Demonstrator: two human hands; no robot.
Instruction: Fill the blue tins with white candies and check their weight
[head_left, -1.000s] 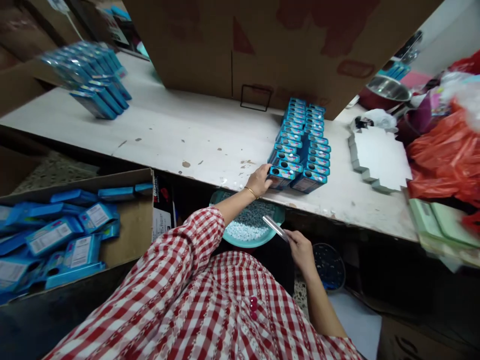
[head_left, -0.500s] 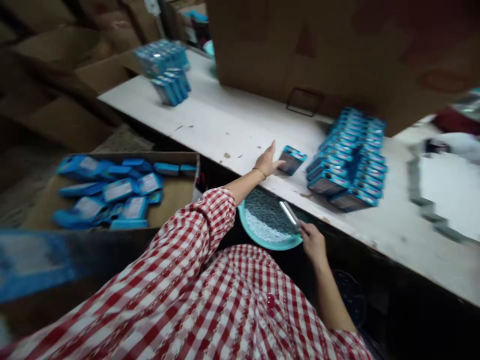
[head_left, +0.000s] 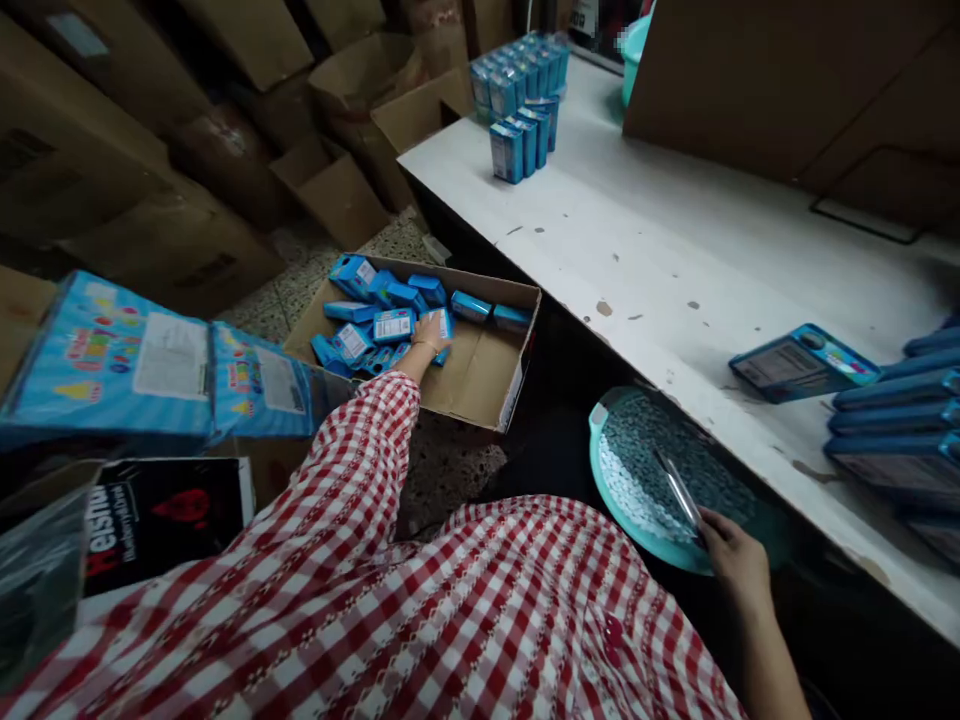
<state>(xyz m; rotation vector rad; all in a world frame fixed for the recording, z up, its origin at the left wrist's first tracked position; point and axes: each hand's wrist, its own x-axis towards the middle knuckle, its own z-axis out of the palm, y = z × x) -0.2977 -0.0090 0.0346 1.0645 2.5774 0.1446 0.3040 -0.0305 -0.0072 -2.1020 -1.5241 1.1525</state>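
My left hand reaches into a shallow cardboard tray on the left. Its fingers lie spread over a small blue box with a white label, touching it among several similar boxes lying in a jumble. In my right hand is a shiny metal scoop, narrow and tube-like. The scoop's far end rests at the contents of a turquoise basin, which holds small pieces, pale on one side and grey in shade. One blue box stands alone on the white table, near a stack of blue boxes.
The cardboard tray stands left of the white table. More blue boxes are grouped at the table's far end. A large brown carton rises at the back. Larger blue packs lie at left, with open cartons behind.
My left hand has left the lone box on the table and moved left into the cardboard tray. The view has swung left. My right hand still holds the scoop at the basin.
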